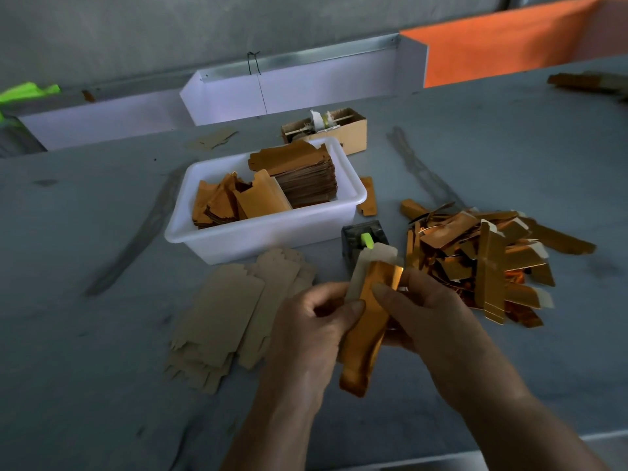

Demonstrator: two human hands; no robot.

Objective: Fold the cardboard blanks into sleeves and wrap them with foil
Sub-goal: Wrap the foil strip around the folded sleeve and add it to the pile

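Head view: two hands over grey tabletop (102, 334). Left hand (306, 334) gripping one cardboard sleeve (365, 270), thumb pressed on one strip of gold foil (365, 334) wrapped partway round it. Right hand (431, 311) pinching same foil from other side, above tabletop. One loose stack of flat cardboard blanks (224, 311) just left of hands. One heap of foil-wrapped sleeves (482, 260) at right. One white tub (258, 232) behind, holding two batches of gold sheets (302, 175).

Foil (368, 321) was shiny orange-gold, blanks (217, 321) plain tan, tub (258, 236) white, table (102, 368) dull grey, back panel (503, 52) bright orange.
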